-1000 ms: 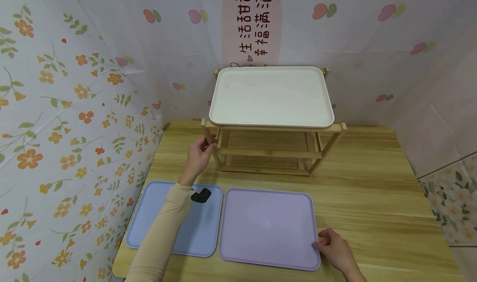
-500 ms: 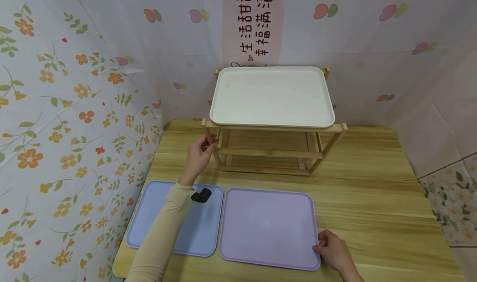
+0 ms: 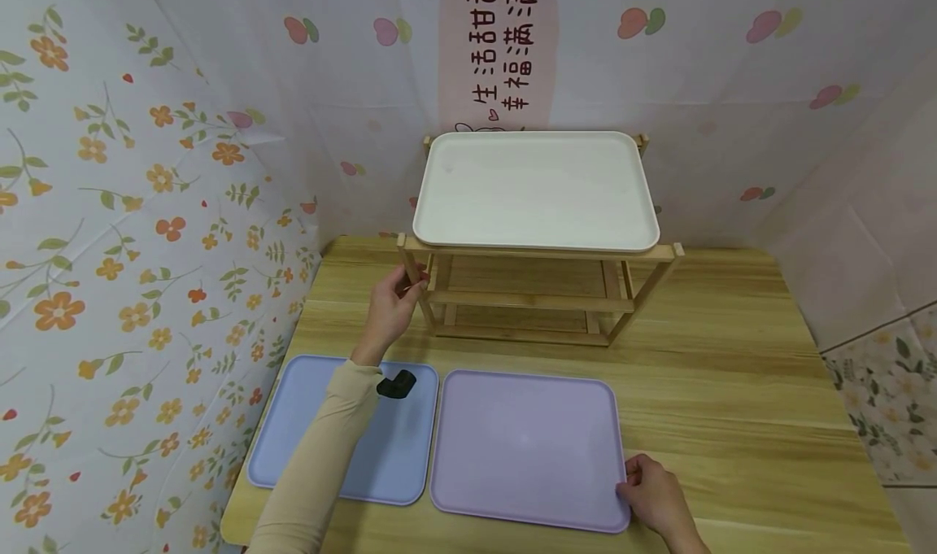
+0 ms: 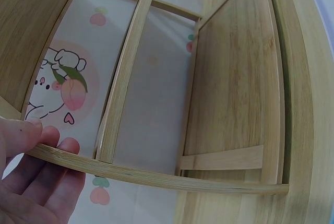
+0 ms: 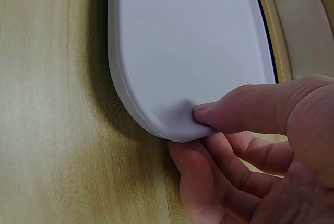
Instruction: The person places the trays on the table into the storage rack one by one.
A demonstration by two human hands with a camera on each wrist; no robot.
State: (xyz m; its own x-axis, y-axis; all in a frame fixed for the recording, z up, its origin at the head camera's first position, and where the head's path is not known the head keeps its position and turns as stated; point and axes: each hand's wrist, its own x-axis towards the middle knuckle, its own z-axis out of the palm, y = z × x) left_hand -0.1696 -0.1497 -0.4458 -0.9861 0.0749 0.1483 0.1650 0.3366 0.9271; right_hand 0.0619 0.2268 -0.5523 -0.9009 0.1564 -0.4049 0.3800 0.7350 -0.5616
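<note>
My left hand (image 3: pixel 391 306) grips the front left post of a wooden rack (image 3: pixel 527 299); in the left wrist view the thumb and fingers (image 4: pixel 57 192) curl round that bar. Across the top of the rack lies a white tray (image 3: pixel 538 188). At the front, my right hand (image 3: pixel 656 495) pinches the right edge of a purple tray (image 3: pixel 523 448), near its front corner. In the right wrist view the thumb (image 5: pixel 240 109) presses on the tray's inner face, with the other fingers curled under the rim.
A blue tray (image 3: pixel 388 456) lies left of the purple one, partly under my left sleeve (image 3: pixel 315 456). A black strap (image 3: pixel 396 384) shows by the left wrist. The wooden table (image 3: pixel 732 391) extends to the right. Patterned cloth (image 3: pixel 351 74) hangs behind and at the left.
My right hand has shifted very slightly at the purple tray's edge. The left hand, rack and trays stay where they were.
</note>
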